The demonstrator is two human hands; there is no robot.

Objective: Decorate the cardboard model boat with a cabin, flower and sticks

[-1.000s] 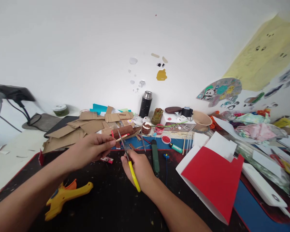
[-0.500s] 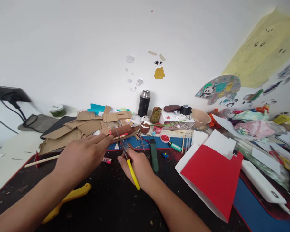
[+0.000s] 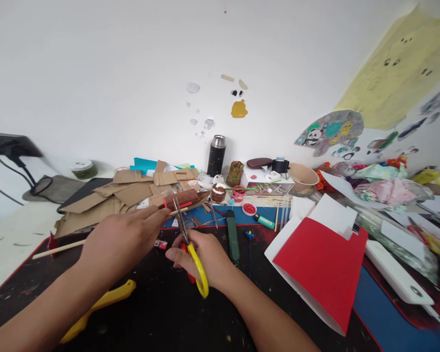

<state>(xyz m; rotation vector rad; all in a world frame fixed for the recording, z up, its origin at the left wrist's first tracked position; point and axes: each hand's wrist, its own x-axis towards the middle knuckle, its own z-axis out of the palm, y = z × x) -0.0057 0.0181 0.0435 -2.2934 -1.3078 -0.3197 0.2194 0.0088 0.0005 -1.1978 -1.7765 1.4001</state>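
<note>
My left hand (image 3: 122, 239) is closed around a thin wooden stick (image 3: 58, 249), which emerges on both sides of it. A small red piece (image 3: 52, 243) sits near the stick's left end, and a red bit (image 3: 165, 202) shows at my left fingertips. My right hand (image 3: 205, 256) grips scissors (image 3: 198, 274) with a yellow handle loop and some red on the other handle. Their slim blades point up and away, slightly apart, beside my left fingertips and across the stick's right part. Just behind lies a brown, pointed boat-like piece (image 3: 183, 197). My left fingers partly hide the stick.
Cardboard scraps (image 3: 132, 193) are piled back left. A black flask (image 3: 217, 156), paint pots (image 3: 219, 192) and a box (image 3: 267, 181) line the wall. A dark green cutter (image 3: 232, 239) and red sheet (image 3: 322, 269) lie right; a yellow tool (image 3: 106, 300) lies by my left forearm.
The scissors have turned in my right hand; their handles have spread, the red one now showing, and the blades have parted. My left hand has barely moved. The view has shifted slightly.
</note>
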